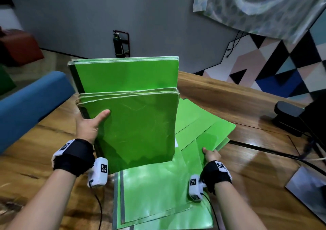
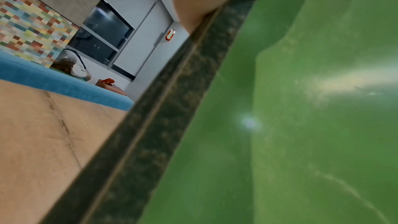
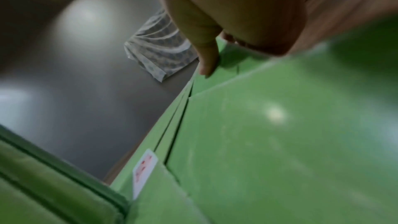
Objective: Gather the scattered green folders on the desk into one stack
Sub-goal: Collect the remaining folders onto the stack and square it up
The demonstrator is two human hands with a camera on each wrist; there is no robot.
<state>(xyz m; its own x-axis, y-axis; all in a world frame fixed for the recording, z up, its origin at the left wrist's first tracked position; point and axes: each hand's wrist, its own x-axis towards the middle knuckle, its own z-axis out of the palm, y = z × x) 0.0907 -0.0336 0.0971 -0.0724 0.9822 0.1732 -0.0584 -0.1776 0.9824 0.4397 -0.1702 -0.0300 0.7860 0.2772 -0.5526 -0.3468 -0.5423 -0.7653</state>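
holding upright bundle of green folders [image 1: 130, 117] at frame centre, your left hand [image 1: 90, 124] clamps its left edge. right hand [image 1: 210, 154] pinches fanned folders [image 1: 202, 129] at centre right on desk [image 1: 238, 95]. risk: one-handed grip lets bundle splay or tip; pinched sheets slide apart when pulled.

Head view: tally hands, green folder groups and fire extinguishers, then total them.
Hands: 2, the left hand and the right hand
Green folder groups: 3, the upright bundle, the fanned spread and the flat pile; single folders uncountable
Fire extinguisher: 1
Total: 6
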